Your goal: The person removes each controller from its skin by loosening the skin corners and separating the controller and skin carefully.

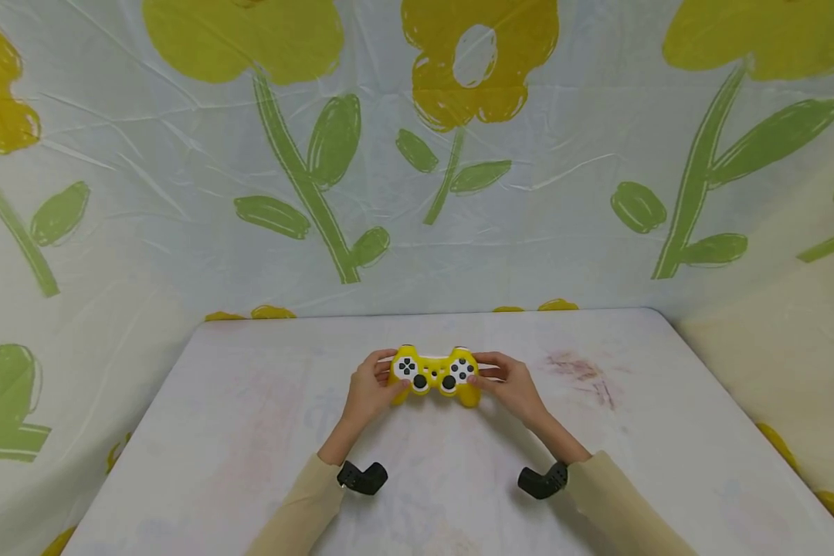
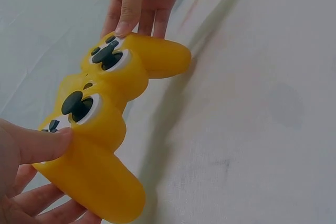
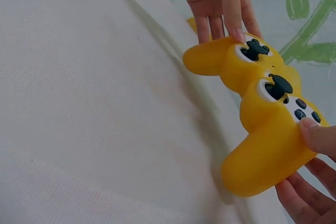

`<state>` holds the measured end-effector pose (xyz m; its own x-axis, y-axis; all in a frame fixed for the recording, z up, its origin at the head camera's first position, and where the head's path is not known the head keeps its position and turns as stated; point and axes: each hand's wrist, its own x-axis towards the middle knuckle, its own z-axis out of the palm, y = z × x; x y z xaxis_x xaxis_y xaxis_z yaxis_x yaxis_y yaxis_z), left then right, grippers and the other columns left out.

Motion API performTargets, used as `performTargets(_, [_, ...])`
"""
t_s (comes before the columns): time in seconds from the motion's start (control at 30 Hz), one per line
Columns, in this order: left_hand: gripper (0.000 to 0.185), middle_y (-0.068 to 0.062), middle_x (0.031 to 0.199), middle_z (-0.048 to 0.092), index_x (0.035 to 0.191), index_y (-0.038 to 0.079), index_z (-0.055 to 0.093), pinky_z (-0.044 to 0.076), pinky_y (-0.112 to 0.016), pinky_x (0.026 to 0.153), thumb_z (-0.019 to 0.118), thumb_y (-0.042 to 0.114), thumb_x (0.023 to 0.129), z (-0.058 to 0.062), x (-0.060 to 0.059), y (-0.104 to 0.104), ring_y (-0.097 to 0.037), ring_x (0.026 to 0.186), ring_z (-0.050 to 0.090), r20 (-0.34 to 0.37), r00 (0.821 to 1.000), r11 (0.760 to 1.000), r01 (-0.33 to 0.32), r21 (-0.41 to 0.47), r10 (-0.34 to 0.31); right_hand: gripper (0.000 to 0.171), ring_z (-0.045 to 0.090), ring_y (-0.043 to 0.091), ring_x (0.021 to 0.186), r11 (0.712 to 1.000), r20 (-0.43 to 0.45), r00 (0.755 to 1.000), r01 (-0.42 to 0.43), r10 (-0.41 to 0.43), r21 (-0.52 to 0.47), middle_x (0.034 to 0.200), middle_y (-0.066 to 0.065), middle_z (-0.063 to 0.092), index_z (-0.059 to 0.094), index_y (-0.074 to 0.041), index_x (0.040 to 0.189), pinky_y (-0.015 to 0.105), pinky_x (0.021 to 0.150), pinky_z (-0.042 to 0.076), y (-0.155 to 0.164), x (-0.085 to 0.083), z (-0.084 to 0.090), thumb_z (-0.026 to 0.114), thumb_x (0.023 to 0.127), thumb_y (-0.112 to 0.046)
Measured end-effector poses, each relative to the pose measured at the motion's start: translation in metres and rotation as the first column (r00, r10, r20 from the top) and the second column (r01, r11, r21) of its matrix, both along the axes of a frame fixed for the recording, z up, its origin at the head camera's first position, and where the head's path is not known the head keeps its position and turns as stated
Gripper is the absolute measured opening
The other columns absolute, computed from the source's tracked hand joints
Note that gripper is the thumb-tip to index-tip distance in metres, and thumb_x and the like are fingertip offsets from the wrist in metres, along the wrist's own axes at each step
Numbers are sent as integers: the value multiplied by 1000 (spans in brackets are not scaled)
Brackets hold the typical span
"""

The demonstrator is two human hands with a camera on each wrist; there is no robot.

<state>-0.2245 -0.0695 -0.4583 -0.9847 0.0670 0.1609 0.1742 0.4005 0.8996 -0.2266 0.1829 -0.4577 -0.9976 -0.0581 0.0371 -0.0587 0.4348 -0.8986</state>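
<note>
A yellow game controller (image 1: 434, 367) with black thumbsticks and dark buttons on white patches is held between both hands, its face turned up toward the head camera. My left hand (image 1: 371, 390) grips its left end, thumb on top beside the direction buttons and fingers behind. At the other end my right hand (image 1: 517, 386) holds on likewise, its thumb by the round buttons. In the left wrist view the controller (image 2: 100, 124) shows above the table with a shadow beside it. The right wrist view shows the same controller (image 3: 262, 114), fingers partly hidden underneath.
The white table (image 1: 250, 463) has faint reddish smudges at the right. Behind it hangs a pale cloth (image 1: 528, 255) printed with yellow flowers and green leaves, which also covers both sides. Each wrist wears a black camera mount (image 1: 363, 479).
</note>
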Motion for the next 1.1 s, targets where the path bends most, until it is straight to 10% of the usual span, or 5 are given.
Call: performTargets(1.1, [56, -20, 124, 61, 133, 4, 48, 48, -45, 99, 73, 17, 85, -10, -5, -14, -33, 114, 60, 102, 993, 998, 62, 30, -64, 39, 63, 34, 111, 998, 18, 998, -52, 52, -25, 134, 16, 57, 60, -4, 122, 40, 92, 53, -3, -6, -5, 72, 86, -12])
